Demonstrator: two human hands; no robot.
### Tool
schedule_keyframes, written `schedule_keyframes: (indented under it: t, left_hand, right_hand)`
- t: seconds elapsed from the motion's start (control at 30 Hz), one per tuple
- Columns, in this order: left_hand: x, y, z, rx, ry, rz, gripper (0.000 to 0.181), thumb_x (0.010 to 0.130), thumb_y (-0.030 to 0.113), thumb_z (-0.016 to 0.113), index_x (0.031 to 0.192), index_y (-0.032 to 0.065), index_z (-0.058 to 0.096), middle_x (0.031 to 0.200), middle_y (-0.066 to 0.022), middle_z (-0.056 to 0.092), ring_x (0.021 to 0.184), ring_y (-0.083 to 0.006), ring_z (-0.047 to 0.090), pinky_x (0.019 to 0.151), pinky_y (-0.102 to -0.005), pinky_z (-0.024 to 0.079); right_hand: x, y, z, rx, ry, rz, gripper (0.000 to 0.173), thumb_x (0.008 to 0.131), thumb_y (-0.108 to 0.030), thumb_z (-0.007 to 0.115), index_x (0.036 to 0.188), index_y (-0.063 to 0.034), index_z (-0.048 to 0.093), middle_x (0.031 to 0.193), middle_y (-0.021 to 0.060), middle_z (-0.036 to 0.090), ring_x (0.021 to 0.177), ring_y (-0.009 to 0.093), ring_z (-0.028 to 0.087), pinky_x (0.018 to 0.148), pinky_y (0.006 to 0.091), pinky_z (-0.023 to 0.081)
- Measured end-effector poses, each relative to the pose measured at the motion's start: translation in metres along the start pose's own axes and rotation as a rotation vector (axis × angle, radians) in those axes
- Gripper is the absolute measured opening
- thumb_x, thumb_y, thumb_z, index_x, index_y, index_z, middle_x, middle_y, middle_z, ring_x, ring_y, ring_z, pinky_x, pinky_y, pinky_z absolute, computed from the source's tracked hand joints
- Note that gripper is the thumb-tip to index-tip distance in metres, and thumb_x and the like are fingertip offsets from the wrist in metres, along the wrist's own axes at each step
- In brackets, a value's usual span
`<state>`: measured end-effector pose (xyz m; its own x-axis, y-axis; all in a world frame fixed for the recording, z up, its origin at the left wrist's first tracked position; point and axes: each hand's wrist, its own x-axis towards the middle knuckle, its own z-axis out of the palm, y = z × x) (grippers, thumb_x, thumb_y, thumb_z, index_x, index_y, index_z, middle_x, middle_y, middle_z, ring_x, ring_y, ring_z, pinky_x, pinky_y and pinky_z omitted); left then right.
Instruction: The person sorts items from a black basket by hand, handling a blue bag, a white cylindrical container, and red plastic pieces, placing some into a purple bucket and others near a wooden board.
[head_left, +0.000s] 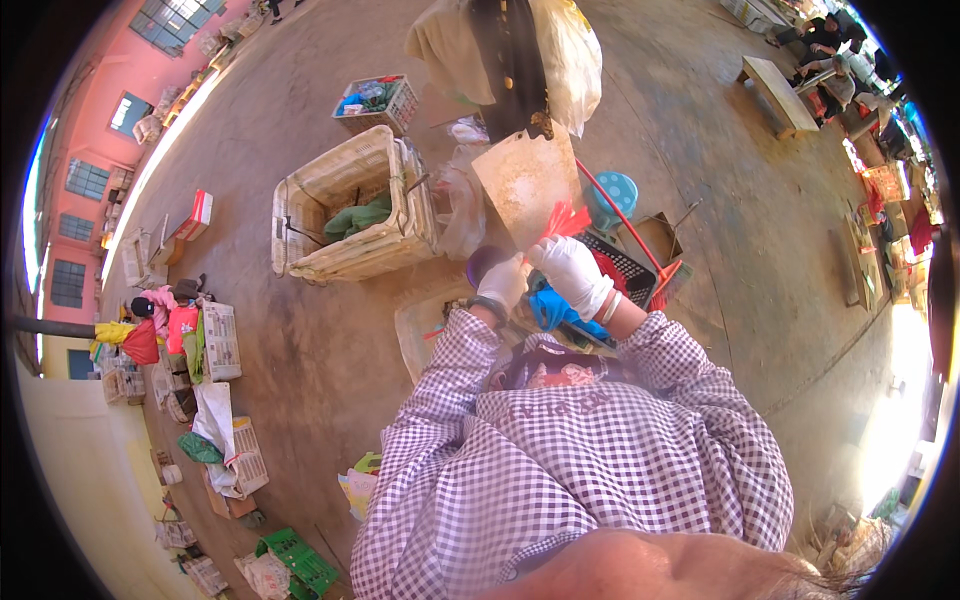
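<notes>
Both my hands wear white gloves and meet in front of my chest. My right hand (574, 274) is closed on a bundle of red strips (561, 223), whose loose ends fan out above it. Fingertips of my left hand (504, 283) pinch close beside it, touching or nearly touching; whether they hold a strip is too small to tell. Just past the hands lies a pale, stained board (525, 184). A round purple thing (486, 262) shows beside my left hand. Below my right hand are a blue plastic bag (553, 307) and a black perforated crate (637, 279).
Stacked cream plastic crates (345, 259) with green cloth stand at the left, a smaller filled crate (379, 112) beyond. A blue spotted stool (615, 196), a red-handled broom (626, 225) and a cardboard box (660, 236) are at the right. Several people sit near a wooden bench (778, 97).
</notes>
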<state>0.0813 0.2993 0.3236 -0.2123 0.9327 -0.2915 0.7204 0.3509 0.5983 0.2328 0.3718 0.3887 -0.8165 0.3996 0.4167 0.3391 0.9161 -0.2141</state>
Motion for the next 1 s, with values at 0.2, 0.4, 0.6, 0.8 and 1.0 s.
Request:
schedule_keyframes:
  t: [0.2, 0.4, 0.6, 0.8, 1.0]
  left_hand:
    - [0.041, -0.106, 0.108, -0.903, 0.01, 0.02, 0.024, 0.097, 0.023, 0.049, 0.103, 0.0031, 0.06, 0.066, -0.0071, 0.057, 0.055, -0.0172, 0.054, 0.054, -0.032, 0.042]
    - [-0.001, -0.037, 0.029, -0.975, -0.113, -0.176, 0.019, 0.099, 0.009, 0.044, 0.11, 0.0019, 0.058, 0.089, -0.0003, 0.056, 0.076, -0.0093, 0.052, 0.071, -0.0214, 0.045]
    - [0.002, -0.039, 0.035, -1.055, -0.124, -0.243, 0.022, 0.098, 0.01, 0.045, 0.115, 0.0023, 0.057, 0.088, 0.0014, 0.056, 0.075, -0.0071, 0.05, 0.069, -0.0208, 0.045]
    - [0.005, -0.041, 0.036, -0.966, -0.172, -0.175, 0.024, 0.099, 0.011, 0.043, 0.119, 0.0029, 0.053, 0.099, -0.0039, 0.058, 0.086, -0.0134, 0.057, 0.076, -0.0234, 0.048]
    - [0.016, -0.059, 0.061, -1.26, -0.456, -0.113, 0.013, 0.094, 0.021, 0.048, 0.097, 0.0108, 0.055, 0.071, 0.0021, 0.047, 0.06, -0.0112, 0.049, 0.051, -0.0284, 0.04]
  right_hand:
    - [0.019, 0.007, -0.005, 0.331, 0.076, 0.109, 0.008, 0.079, -0.015, 0.06, 0.083, -0.0081, 0.061, 0.076, 0.0109, 0.063, 0.073, 0.028, 0.063, 0.065, 0.038, 0.05]
    - [-0.009, 0.018, -0.021, 0.513, -0.202, 0.308, 0.018, 0.084, -0.02, 0.061, 0.094, -0.0054, 0.064, 0.079, 0.0134, 0.065, 0.075, 0.03, 0.064, 0.067, 0.0381, 0.051]
    - [-0.018, -0.002, -0.006, 0.995, -0.158, 0.331, 0.034, 0.081, -0.013, 0.071, 0.111, 0.0, 0.062, 0.086, 0.0138, 0.067, 0.077, 0.023, 0.066, 0.068, 0.0321, 0.052]
    - [-0.018, -0.004, -0.011, 0.777, -0.022, 0.143, 0.026, 0.078, -0.011, 0.071, 0.101, -0.0008, 0.065, 0.082, 0.0142, 0.065, 0.073, 0.028, 0.065, 0.067, 0.0348, 0.051]
    - [-0.016, 0.003, 0.0, 0.56, 0.027, 0.075, 0.011, 0.079, -0.013, 0.064, 0.087, -0.0055, 0.067, 0.08, 0.0127, 0.065, 0.073, 0.029, 0.064, 0.066, 0.0364, 0.051]
